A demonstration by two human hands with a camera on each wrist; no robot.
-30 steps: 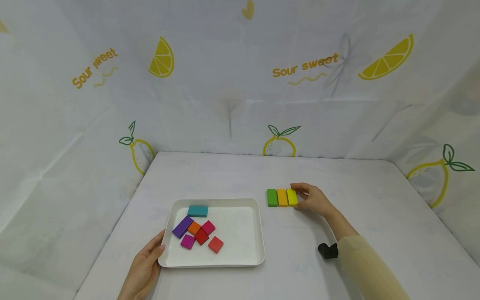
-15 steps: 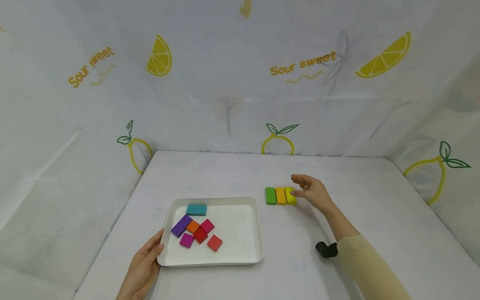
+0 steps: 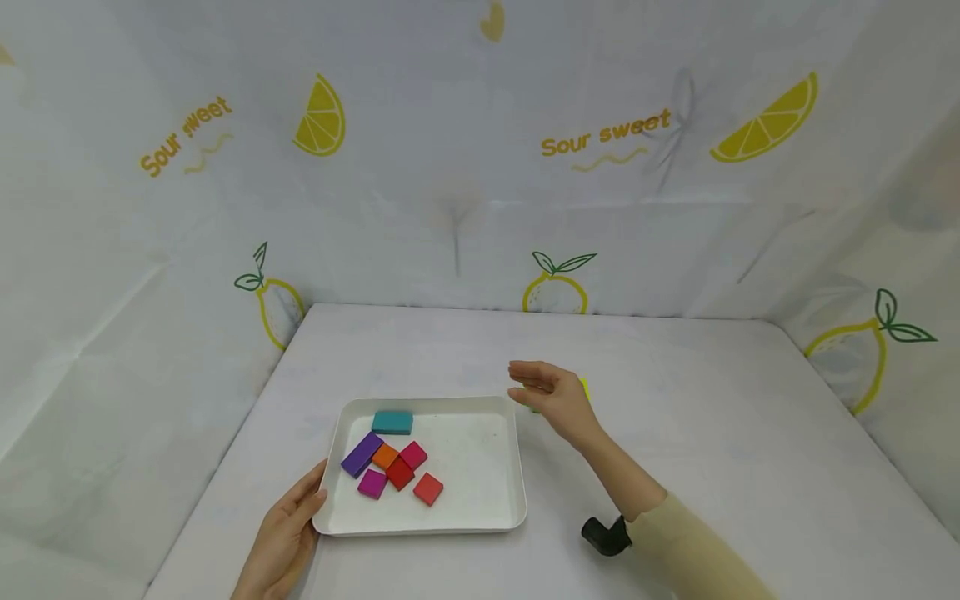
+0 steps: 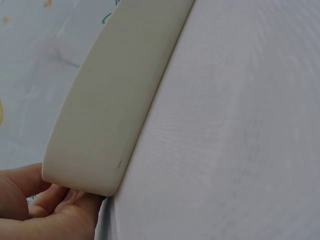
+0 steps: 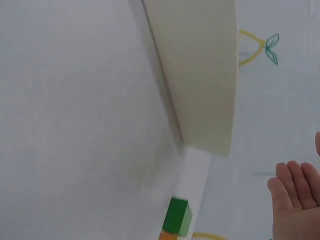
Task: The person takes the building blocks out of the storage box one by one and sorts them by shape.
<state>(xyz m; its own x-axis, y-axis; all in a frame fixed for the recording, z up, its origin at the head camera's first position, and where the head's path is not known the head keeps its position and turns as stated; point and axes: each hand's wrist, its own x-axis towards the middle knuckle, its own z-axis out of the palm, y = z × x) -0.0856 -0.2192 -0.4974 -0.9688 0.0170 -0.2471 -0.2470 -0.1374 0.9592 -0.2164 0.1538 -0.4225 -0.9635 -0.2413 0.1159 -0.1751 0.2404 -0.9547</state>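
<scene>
My left hand (image 3: 281,533) grips the left side of a white tray (image 3: 476,475), its thumb at the rim. In the left wrist view, the thumb and fingers are at the corner of the tray (image 4: 115,100). Several coloured blocks lie in the tray, among them a teal block (image 3: 392,422), a purple block (image 3: 362,454) and a red block (image 3: 401,473). My right hand (image 3: 558,408), fingers extended and holding nothing, is above the row right of the tray. It mostly hides that row: a green block (image 5: 176,216), an orange-yellow block (image 5: 168,236) and a yellow block (image 3: 586,387).
In the tray's left half also lie an orange block (image 3: 386,456), a pink block (image 3: 413,455), a magenta block (image 3: 372,484) and a coral block (image 3: 429,489). A black device (image 3: 606,537) sits at the right wrist. A lemon-print cloth (image 3: 450,167) hangs behind the white table (image 3: 675,375).
My right hand has left the yellow block at the right end of the row and moved left toward the tray, over the blocks. My left hand and the tray stay in place.
</scene>
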